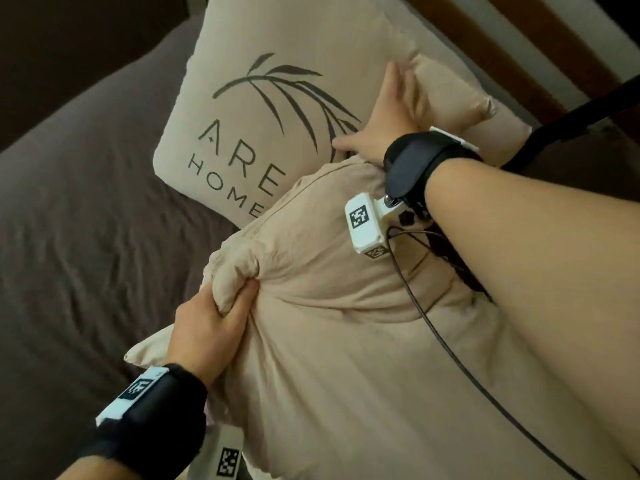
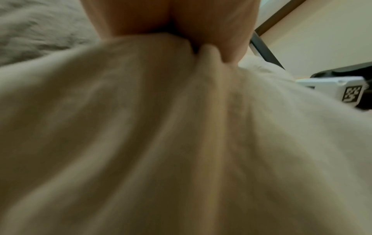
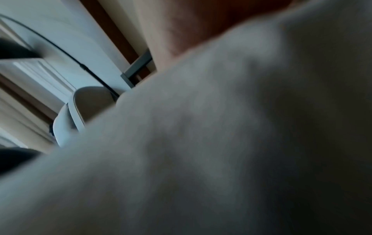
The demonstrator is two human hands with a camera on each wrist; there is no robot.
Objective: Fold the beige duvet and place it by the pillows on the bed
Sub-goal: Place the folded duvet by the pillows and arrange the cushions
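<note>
The beige duvet (image 1: 346, 323) lies as a bulky folded bundle on the bed, its far end against a printed beige pillow (image 1: 263, 109). My left hand (image 1: 221, 306) grips a bunched fold at the bundle's left edge; in the left wrist view its fingers (image 2: 211, 23) pinch the duvet cloth (image 2: 161, 143). My right hand (image 1: 384, 112) lies flat with fingers stretched out, pressing where the printed pillow meets a second plain beige pillow (image 1: 453, 95), just beyond the duvet's far end. Blurred duvet cloth (image 3: 201, 143) fills the right wrist view below the palm (image 3: 191, 23).
A brown sheet (image 1: 86, 220) covers the bed to the left of the bundle. A wooden headboard (image 1: 519, 46) runs behind the pillows. A black strap (image 1: 571, 112) hangs at the right, and a thin cable (image 1: 450, 351) trails across the duvet from my right wrist.
</note>
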